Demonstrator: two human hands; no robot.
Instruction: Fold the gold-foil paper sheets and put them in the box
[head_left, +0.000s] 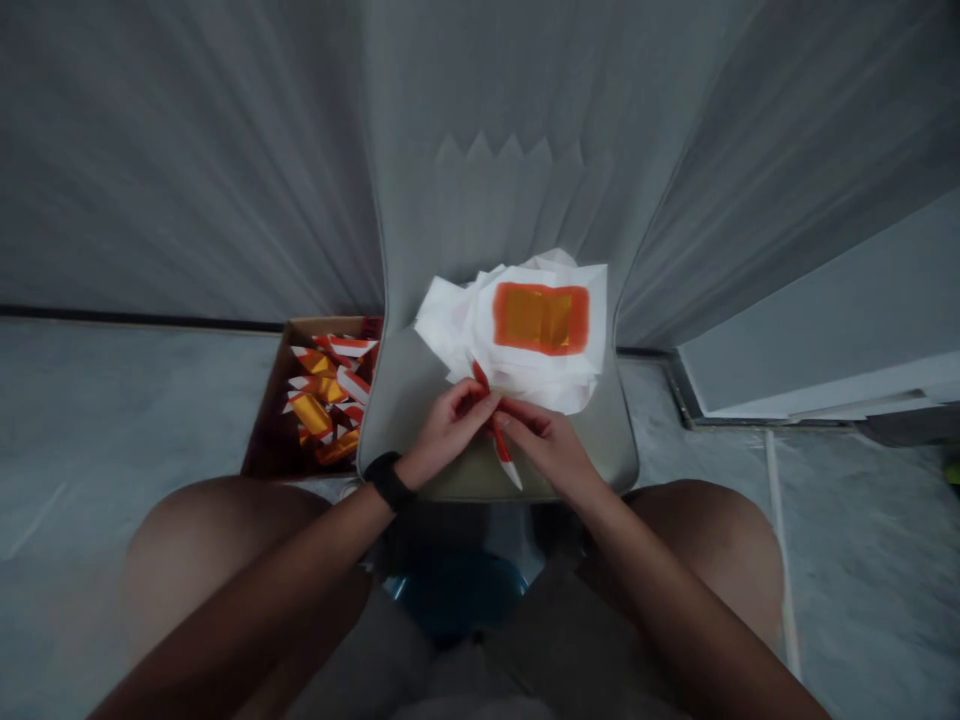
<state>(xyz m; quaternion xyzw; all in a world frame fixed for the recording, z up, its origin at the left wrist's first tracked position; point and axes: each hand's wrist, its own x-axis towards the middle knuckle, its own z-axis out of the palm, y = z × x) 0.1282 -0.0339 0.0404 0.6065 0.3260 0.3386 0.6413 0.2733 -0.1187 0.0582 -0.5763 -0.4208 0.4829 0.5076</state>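
A narrow folded joss paper (505, 455), red with a white tip, is held between both hands over the front of the chair seat. My left hand (454, 415), with a black band on its wrist, pinches it from the left. From the right, the thumb and fingers of my right hand (544, 440) close on it too. Just beyond the fingers lies a loose stack of white joss paper sheets (457, 325). On its top sheet is an orange-red rectangle with a gold patch (536, 318). My fingers partly cover the folded piece.
The grey chair (420, 400) stands between my knees, its backrest against a grey curtain (187, 160). On the floor at left, a cardboard box (270, 420) holds several folded gold, red and white paper pieces (326, 390). A pale panel (825, 310) stands at right.
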